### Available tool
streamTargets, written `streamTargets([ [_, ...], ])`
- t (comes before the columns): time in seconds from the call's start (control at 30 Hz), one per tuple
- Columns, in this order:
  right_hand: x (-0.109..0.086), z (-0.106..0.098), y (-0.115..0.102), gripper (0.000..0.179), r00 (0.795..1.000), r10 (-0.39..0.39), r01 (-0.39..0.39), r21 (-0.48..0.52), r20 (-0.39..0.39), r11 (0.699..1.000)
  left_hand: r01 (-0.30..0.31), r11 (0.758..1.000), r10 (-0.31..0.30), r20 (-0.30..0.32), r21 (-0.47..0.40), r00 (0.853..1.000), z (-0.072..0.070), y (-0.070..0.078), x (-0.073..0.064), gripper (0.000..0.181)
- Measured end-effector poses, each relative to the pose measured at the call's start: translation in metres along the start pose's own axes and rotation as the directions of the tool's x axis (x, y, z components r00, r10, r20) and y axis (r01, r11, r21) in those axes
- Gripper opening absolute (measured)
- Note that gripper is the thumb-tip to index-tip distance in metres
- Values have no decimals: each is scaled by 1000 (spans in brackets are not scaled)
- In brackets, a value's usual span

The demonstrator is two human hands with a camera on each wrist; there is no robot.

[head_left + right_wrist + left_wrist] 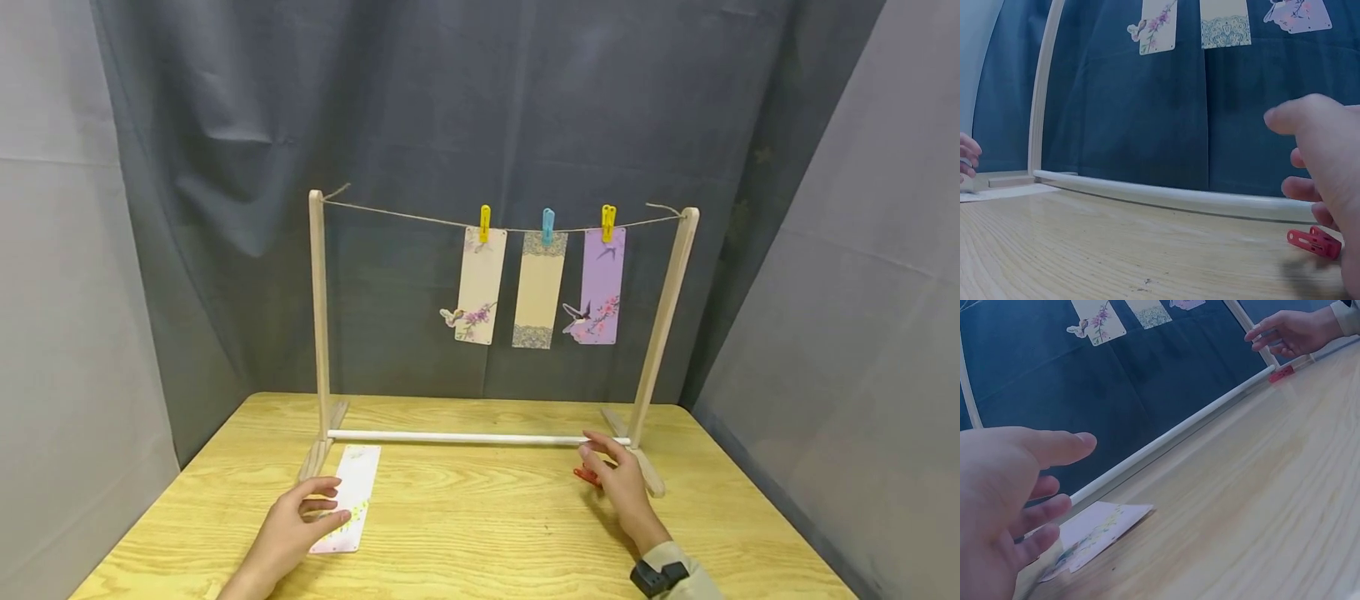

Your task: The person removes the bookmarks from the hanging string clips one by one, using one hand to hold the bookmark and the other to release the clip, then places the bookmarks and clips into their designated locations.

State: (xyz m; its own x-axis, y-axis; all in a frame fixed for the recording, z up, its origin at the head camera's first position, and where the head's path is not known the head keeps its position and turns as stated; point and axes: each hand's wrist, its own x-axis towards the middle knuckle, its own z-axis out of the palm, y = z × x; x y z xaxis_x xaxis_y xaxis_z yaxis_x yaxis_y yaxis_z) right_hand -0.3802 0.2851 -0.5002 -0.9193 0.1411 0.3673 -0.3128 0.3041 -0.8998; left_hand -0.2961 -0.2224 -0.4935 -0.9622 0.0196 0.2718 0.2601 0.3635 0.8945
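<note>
My left hand hovers over the lower left of a white bookmark with yellow flowers, which lies on the table near the rack's left foot. Its thumb and fingers are spread apart and hold nothing. On the right, my right hand is held over a red clothespin, fingers loosely bent with a gap to the thumb. In the right wrist view the red clothespin lies on the tabletop below the fingers.
A wooden rack carries a string with three hanging bookmarks: cream, lace-edged and purple. Yellow clothespins and a blue clothespin hold them. A white bar joins the rack's feet.
</note>
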Motion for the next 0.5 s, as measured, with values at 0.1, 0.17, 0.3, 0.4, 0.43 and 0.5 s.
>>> streamTargets([
  [0.1,1,-2,-4,47,1000,8,-10,95,22,995,3,1000,-3,34,-3,999,1,2,1,49],
  [0.17,2,-3,-6,46,999,15,-19,137,30,990,9,1000,-9,62,1,998,1,2,2,50],
  [0.3,3,-6,-7,43,999,27,-35,179,46,983,0,1000,0,98,6,995,1,4,5,51],
  [0.4,4,-7,-9,42,998,27,-41,232,63,972,-19,1000,21,90,-17,996,3,6,11,49],
  [0.43,4,-7,-11,43,997,27,-43,259,68,965,-21,999,24,83,-28,996,4,6,13,47],
  [0.5,5,-8,-15,45,996,23,-48,314,85,948,-25,999,28,77,-43,997,6,8,18,45],
])
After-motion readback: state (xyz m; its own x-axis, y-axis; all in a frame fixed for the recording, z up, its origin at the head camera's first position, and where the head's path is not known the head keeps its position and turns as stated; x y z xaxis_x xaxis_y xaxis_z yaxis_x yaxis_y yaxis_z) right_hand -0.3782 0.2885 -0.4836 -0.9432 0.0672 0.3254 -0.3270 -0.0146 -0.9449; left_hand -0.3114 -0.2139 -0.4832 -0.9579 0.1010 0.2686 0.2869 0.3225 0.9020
